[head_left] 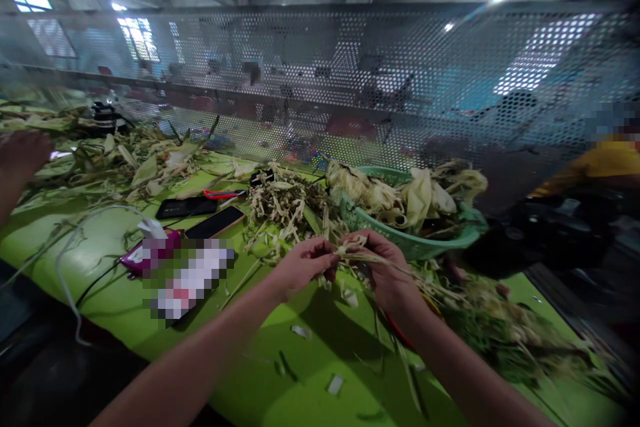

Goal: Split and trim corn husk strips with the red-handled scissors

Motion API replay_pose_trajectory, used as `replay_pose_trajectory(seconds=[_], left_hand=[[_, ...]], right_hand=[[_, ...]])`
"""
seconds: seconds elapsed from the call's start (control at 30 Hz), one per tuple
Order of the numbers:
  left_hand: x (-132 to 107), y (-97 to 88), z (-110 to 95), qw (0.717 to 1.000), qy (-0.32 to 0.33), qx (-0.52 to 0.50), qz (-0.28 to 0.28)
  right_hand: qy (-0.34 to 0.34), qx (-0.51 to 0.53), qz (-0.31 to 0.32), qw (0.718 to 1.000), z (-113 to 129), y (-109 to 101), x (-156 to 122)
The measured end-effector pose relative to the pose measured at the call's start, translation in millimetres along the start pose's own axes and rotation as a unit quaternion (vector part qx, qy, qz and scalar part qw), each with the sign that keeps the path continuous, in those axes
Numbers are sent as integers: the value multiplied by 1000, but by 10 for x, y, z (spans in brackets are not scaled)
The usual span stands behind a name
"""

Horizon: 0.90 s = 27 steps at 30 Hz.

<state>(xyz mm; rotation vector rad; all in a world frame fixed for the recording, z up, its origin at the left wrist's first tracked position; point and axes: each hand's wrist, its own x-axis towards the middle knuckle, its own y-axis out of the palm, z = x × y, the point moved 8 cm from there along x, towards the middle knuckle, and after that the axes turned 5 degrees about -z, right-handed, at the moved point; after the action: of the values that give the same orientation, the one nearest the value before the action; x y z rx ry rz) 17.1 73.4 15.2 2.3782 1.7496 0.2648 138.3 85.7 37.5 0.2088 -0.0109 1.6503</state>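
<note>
My left hand (306,265) and my right hand (384,270) meet over the middle of the green table. Between them are pale dry strips that look like corn husk (367,256). Left thumb and fingers pinch one end, where the strips bunch or cross. Fingers of the right hand are wrapped round the same strips, whose long ends trail back over that wrist. Just beyond my hands lies a heap of small twisted husk pieces (290,203). A green plastic basket (413,245) of husks stands behind my right hand. Under my right forearm, a red-orange curved edge (400,332) shows partly.
Two phones, one black (186,207) and one face up (215,222), lie left of the heap near a purple tissue pack (167,247) and a white cable (63,260). Loose husks (135,160) cover the far left, by another person's hand (23,157). A perforated metal screen (300,80) rises behind.
</note>
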Motion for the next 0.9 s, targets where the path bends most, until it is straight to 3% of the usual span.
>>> replay_pose_trajectory(seconds=[0.4, 0.63, 0.77, 0.9], left_hand=[[44, -144, 76, 994, 8, -79, -75], [58, -218, 157, 986, -8, -139, -97], [69, -204, 167, 988, -22, -133, -82], [56, -169, 124, 992, -31, -93, -73]], right_hand=[[65, -65, 60, 994, -64, 166, -30], [-2, -200, 93, 975, -72, 200, -21], [-9, -215, 124, 969, -50, 205, -17], [-46, -222, 82, 971, 71, 133, -3]])
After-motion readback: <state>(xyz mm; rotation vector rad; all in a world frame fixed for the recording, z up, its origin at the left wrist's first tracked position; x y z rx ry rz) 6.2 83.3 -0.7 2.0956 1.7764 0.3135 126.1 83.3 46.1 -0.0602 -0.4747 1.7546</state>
